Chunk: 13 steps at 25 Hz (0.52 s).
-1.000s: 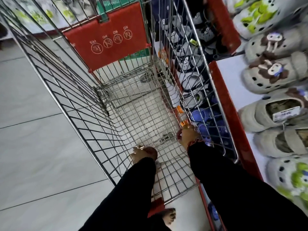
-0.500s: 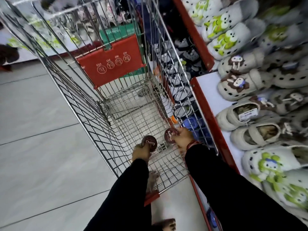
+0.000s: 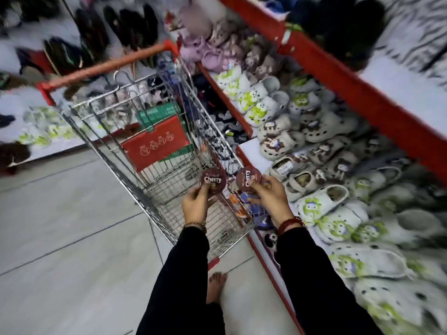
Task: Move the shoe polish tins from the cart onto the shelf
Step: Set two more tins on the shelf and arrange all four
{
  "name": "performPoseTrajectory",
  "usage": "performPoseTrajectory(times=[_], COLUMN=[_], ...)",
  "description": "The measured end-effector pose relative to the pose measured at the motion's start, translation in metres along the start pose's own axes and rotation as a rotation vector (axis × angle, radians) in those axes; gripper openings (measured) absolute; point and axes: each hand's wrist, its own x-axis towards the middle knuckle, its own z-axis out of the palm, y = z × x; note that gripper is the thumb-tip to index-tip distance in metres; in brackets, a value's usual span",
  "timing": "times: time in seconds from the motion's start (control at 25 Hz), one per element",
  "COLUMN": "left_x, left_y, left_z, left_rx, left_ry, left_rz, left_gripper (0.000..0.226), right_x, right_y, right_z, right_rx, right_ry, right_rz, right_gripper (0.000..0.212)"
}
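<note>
- Both hands have risen out of the cart basket since half a second ago, each carrying its tin up above the wire rim, and the view has swung up to take in the cart handle and more of the shelf.
- Left hand (image 3: 196,204) is closed around a round dark-red shoe polish tin (image 3: 213,180); the thumb presses the lid's lower edge, the other fingers sit behind it, and the tin stands out above the fingertips with its "Cherry" lettering facing the camera.
- Right hand (image 3: 269,195) grips a second tin (image 3: 249,179) of the same kind, thumb on the lid, lettering turned sideways; this tin also sits above and to the left of the palm.
- The two tins are just beside each other, not touching, over the right near part of the cart (image 3: 154,151).
- The right-hand tin hangs near the cart's right rim, close to the shelf's red front edge.
- Beaded bracelets show at both wrists, above black sleeves.
- The shelf (image 3: 249,147) on the right has a bare white patch at its front edge among rows of pale clogs (image 3: 266,110).
- A bare foot (image 3: 216,286) stands on the tiled floor by the cart's near end.
</note>
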Motion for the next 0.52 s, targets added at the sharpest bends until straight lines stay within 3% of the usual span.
performPoseTrajectory(times=[0.28,0.52], left_x=[-0.103,-0.187], left_y=[0.057,0.070], left_z=[0.077,0.169], left_rx=[0.027,0.077], left_ry=[-0.357,-0.725], left_rz=[0.046,0.102], left_gripper=[0.015,0.013], right_x=[-0.120,-0.206], right_y=[-0.086,-0.141], right_z=[-0.096,-0.190], right_rx=[0.237,0.263], right_ry=[0.119,0.361], right_rz=[-0.298,-0.504], right_gripper=[0.023,0.031])
